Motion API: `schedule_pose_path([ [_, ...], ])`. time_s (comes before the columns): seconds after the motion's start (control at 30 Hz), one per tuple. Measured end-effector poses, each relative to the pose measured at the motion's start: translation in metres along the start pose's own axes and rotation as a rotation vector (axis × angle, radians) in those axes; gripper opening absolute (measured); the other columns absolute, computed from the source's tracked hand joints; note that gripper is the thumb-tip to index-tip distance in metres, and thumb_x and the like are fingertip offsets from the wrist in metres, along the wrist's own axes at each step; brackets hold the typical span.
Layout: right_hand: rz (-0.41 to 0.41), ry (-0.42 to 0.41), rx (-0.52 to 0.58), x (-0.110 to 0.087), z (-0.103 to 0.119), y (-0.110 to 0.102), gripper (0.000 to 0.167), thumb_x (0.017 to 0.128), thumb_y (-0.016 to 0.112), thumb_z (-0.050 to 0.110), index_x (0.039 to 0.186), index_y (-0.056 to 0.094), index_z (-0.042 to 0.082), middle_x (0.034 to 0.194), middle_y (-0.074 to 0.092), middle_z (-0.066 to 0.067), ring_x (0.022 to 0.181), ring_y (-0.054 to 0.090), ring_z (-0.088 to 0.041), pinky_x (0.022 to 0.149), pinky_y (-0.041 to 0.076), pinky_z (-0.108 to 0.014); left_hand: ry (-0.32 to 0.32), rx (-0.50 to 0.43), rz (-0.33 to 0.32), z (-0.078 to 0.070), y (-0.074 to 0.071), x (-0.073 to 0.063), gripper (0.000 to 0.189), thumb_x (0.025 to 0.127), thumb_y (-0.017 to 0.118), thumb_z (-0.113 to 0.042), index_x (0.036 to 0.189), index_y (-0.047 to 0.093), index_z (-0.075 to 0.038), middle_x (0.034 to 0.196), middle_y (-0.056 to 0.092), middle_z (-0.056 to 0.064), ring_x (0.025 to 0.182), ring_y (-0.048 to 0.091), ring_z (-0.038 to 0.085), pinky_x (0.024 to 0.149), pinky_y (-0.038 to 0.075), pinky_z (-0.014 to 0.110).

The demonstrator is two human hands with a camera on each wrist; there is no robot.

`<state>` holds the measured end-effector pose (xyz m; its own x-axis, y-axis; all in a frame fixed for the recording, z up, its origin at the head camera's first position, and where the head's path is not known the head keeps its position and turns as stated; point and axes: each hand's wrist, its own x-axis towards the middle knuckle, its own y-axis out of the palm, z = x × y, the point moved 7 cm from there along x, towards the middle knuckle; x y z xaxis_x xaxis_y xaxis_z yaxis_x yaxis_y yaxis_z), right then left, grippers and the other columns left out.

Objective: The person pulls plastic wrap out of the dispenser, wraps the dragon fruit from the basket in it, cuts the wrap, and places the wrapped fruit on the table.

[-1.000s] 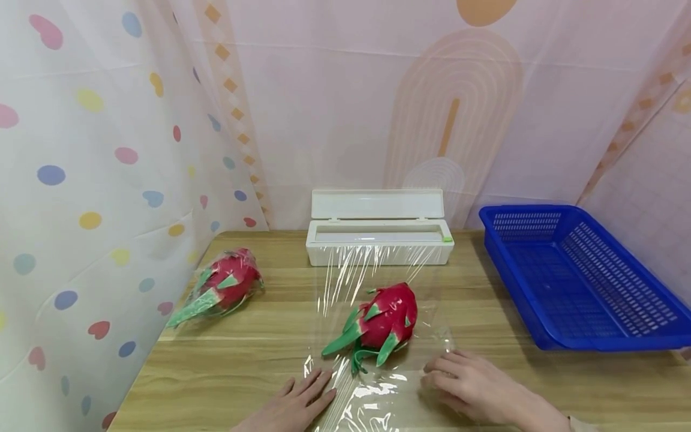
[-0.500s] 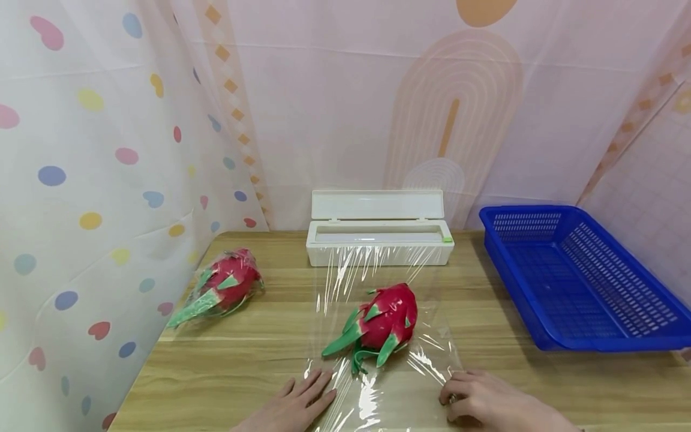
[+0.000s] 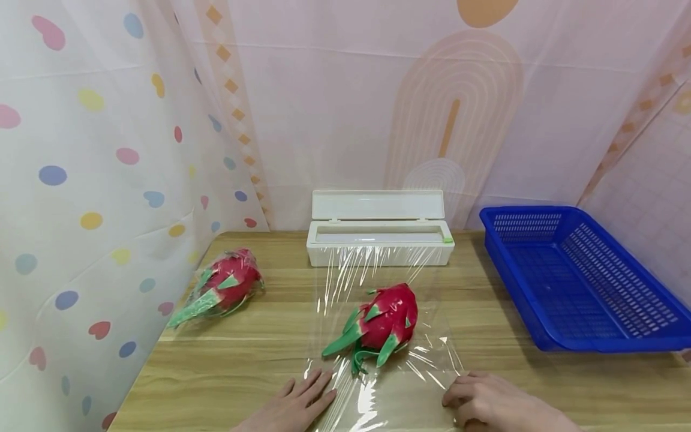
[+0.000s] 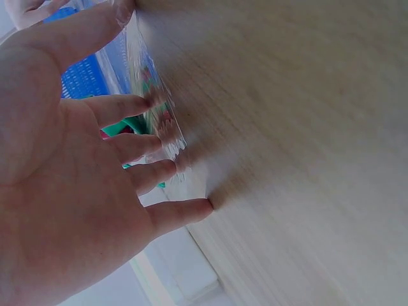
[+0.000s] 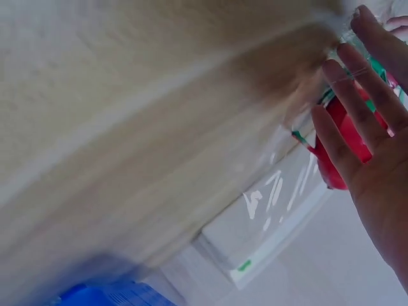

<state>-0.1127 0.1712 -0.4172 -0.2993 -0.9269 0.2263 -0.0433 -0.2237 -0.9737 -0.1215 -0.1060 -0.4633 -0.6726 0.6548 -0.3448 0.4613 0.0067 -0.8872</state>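
Observation:
A red dragon fruit (image 3: 388, 318) with green leaf tips lies on a sheet of clear plastic wrap (image 3: 410, 390) on the table. The sheet runs forward from a white wrap dispenser (image 3: 380, 255) whose lid stands up. My left hand (image 3: 294, 402) rests with spread, straight fingers at the sheet's left edge; in the left wrist view its fingertips meet the film and tabletop. At the near right corner my right hand (image 3: 493, 402) pinches the film between thumb and fingers, and creases run from there toward the fruit. Film crosses the fingers (image 5: 349, 95) in the right wrist view.
Another dragon fruit (image 3: 232, 279), wrapped in clear film, lies at the left of the wooden table (image 3: 216, 372). A blue plastic basket (image 3: 540, 336) stands at the right. Patterned curtains (image 3: 345, 108) hang behind and on both sides.
My right hand has moved slightly right and toward me, drawing the corner of the plastic wrap outward and smoothing its near part. My left hand and the dragon fruit have stayed put.

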Motion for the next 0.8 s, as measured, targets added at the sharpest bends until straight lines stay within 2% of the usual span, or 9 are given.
schedule_pose_path([
  [0.1,-0.046,-0.02,-0.024,0.003,0.0,-0.009,0.008,0.081,0.073,0.025,0.086,0.07,0.03,0.1,0.067,0.015,0.091,0.06,-0.003,0.077,0.048,-0.02,-0.005,-0.004,0.003,0.0,0.0,0.0,0.077,0.087,0.037,-0.072,0.147,0.036,-0.024,0.159,0.025,0.004,0.146,0.024,0.028,0.104,0.036,0.06],
  [0.3,-0.193,-0.053,-0.154,0.014,-0.003,-0.037,0.008,0.079,0.071,0.023,0.085,0.065,0.025,0.091,0.064,0.014,0.087,0.059,-0.005,0.077,0.047,-0.024,-0.007,-0.008,-0.003,0.0,-0.001,0.0,0.078,0.086,0.037,-0.072,0.147,0.036,-0.023,0.158,0.026,0.005,0.146,0.025,0.029,0.104,0.036,0.06],
  [0.4,-0.252,-0.06,-0.246,0.022,-0.004,-0.049,0.008,0.087,0.059,0.018,0.084,0.064,0.022,0.087,0.064,0.013,0.084,0.059,-0.005,0.077,0.048,-0.024,-0.012,-0.017,0.007,0.0,0.0,0.0,0.078,0.086,0.037,-0.073,0.147,0.036,-0.024,0.158,0.025,0.004,0.146,0.024,0.029,0.104,0.036,0.061],
  [0.5,-0.324,-0.071,-0.343,0.031,-0.005,-0.06,0.03,0.099,0.04,0.012,0.085,0.065,0.019,0.086,0.066,0.011,0.085,0.062,-0.008,0.078,0.049,-0.025,-0.012,-0.022,0.013,0.001,0.0,0.0,0.078,0.086,0.037,-0.073,0.147,0.035,-0.025,0.159,0.024,0.004,0.146,0.023,0.029,0.104,0.036,0.061],
  [0.57,-0.368,-0.068,-0.395,0.036,-0.006,-0.067,0.041,0.103,0.03,0.01,0.086,0.066,0.017,0.086,0.068,0.01,0.087,0.063,-0.01,0.08,0.049,-0.027,-0.012,-0.024,0.014,0.001,0.0,0.0,0.078,0.086,0.037,-0.073,0.147,0.035,-0.025,0.159,0.024,0.004,0.146,0.023,0.029,0.104,0.036,0.061],
  [0.67,-0.404,-0.058,-0.441,0.043,-0.006,-0.074,0.044,0.104,0.026,0.01,0.088,0.067,0.014,0.088,0.069,0.007,0.091,0.064,-0.014,0.084,0.048,-0.029,-0.004,-0.022,0.011,0.0,0.0,0.0,0.078,0.086,0.037,-0.073,0.147,0.035,-0.024,0.159,0.024,0.004,0.146,0.024,0.03,0.103,0.036,0.062],
  [0.8,-0.387,-0.044,-0.492,0.052,-0.007,-0.078,0.045,0.105,0.024,0.01,0.093,0.067,0.012,0.093,0.069,0.005,0.095,0.063,-0.014,0.087,0.047,-0.029,0.005,-0.022,0.008,-0.001,0.0,0.0,0.077,0.087,0.036,-0.072,0.147,0.035,-0.024,0.159,0.025,0.004,0.145,0.025,0.03,0.102,0.036,0.063],
])
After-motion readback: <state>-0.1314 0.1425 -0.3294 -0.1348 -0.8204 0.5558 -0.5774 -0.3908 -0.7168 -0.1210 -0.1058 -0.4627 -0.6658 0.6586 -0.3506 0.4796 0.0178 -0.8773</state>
